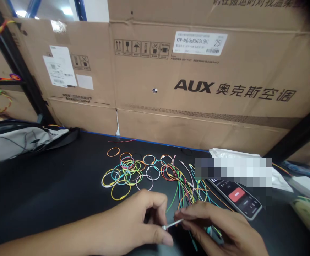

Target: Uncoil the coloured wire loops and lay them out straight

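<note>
My left hand (141,224) and my right hand (218,227) meet low in the view over a black table (50,192). Between their pinched fingertips runs a thin pale cord with a small metal end (173,223); the left thumb and finger grip the metal end, the right fingers pinch the other part. Just beyond the hands lies a pile of several coloured cord loops (133,170), closed into rings. A bunch of straight, unlooped coloured cords (189,185) fans out near my right hand.
A phone (240,199) with a lit screen and red button lies right of the cords. Large cardboard boxes (197,89) wall off the back. A grey-and-black bag (18,138) rests at the left. White plastic packaging (232,153) lies at the right.
</note>
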Demonstrator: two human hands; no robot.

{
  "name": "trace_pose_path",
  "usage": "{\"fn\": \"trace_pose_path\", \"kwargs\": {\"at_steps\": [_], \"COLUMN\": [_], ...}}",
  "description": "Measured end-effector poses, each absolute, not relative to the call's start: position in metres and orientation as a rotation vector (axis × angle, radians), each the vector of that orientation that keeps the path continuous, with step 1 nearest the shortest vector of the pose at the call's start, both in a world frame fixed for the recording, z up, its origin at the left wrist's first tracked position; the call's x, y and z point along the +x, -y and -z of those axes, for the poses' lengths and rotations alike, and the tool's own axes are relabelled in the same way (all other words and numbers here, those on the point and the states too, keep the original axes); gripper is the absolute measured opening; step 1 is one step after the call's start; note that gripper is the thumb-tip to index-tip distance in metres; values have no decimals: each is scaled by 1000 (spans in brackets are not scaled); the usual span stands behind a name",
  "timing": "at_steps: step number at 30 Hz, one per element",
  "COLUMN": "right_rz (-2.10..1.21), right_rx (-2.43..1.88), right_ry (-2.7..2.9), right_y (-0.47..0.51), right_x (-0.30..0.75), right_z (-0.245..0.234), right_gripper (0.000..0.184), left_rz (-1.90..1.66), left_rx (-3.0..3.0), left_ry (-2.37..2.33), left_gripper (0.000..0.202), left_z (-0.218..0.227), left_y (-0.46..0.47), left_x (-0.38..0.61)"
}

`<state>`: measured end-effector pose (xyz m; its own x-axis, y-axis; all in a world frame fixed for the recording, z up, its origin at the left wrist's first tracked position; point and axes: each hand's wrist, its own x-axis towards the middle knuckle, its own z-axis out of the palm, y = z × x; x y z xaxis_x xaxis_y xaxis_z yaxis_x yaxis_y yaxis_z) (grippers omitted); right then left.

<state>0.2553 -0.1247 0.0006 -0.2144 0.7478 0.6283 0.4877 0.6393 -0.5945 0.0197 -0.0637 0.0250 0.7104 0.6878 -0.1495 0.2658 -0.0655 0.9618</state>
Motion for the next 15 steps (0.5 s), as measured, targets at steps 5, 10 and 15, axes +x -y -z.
{"fn": "trace_pose_path", "kwargs": {"at_steps": [5,10,15], "right_rz": [-352,-418,-432], "right_rx": [-975,-984,-997], "right_ry": [1857,1900,1860], "right_y": [123,125,122], "right_x": [259,260,258], "right_z": [3,-4,-2], "right_gripper": [31,34,32], "left_rz": [-307,-300,-472], "left_rx": [1405,1440,1431], "left_ry": [-505,-608,-711], "left_gripper": [26,28,45], "left_z": [-18,-16,-11], "left_y": [49,51,52], "left_x": [15,18,26]}}
